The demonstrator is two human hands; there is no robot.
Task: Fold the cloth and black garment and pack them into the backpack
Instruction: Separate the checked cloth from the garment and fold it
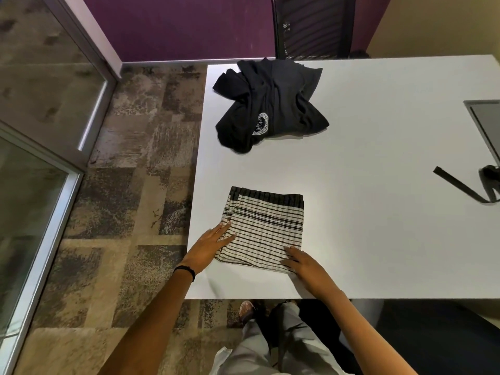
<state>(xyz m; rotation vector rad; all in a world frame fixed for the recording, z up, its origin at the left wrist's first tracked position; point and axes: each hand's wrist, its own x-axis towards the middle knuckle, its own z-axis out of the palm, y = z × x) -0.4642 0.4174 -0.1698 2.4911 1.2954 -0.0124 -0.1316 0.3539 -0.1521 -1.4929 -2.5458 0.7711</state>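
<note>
Floor (130, 185): patchy brown and grey carpet, to the left of and below the table.
Table (378, 212): white, and it carries both textiles.
Chair (313, 25): dark mesh back, standing at the far edge of the table.
Black garment (273, 104): crumpled in a loose heap on the far part of the table, a round white emblem facing up, well apart from the cloth.
Cloth (266, 228): cream with dark stripes, folded into a layered square, lying flat near the front edge of the table.
Strap (457, 184): black, lying on the table at the right edge of view.
Left hand (209, 247): fingers (226, 234) straight, resting flat on the cloth's left edge and gripping nothing.
Right hand (304, 265): fingers (290, 253) spread flat, pressing the cloth's near right corner.
Band (185, 272): black, around the left wrist.
</note>
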